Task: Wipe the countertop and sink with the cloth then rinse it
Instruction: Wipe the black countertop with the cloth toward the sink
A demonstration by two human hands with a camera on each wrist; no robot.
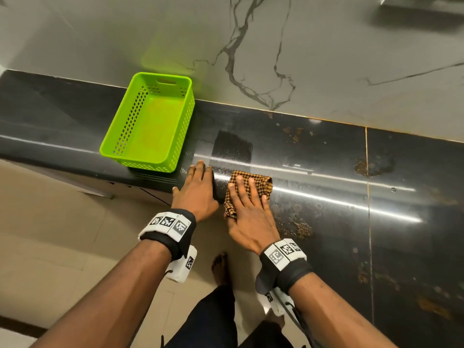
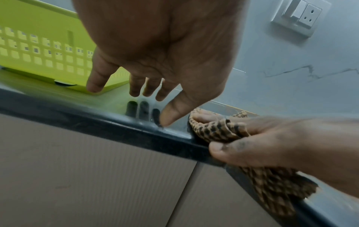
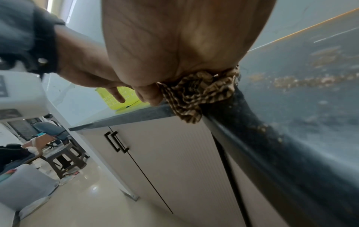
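— Where does the cloth point(image 1: 247, 190) lie from the fingers?

— Directly under those of the right hand point(image 1: 251, 222), which press it flat, spread and nearly straight, against the dark countertop point(image 1: 326, 151); its near end hangs over the front edge.

— And the left hand point(image 1: 197, 190)?

— It rests flat just beside the cloth, holding nothing, fingers straight (the green basket point(image 1: 148, 121) sits beyond them).

— Which way next?

— Probably rightward: the brown stains point(image 1: 296, 222) lie past the little finger, so the right hand is nearer.

Both wrists wear black straps point(image 1: 175, 237) topped with white blocks of square black-and-white tags point(image 1: 285, 252), white camera boxes point(image 1: 182, 268) underneath, dark trousers point(image 1: 213, 320), bare feet point(image 1: 221, 267).
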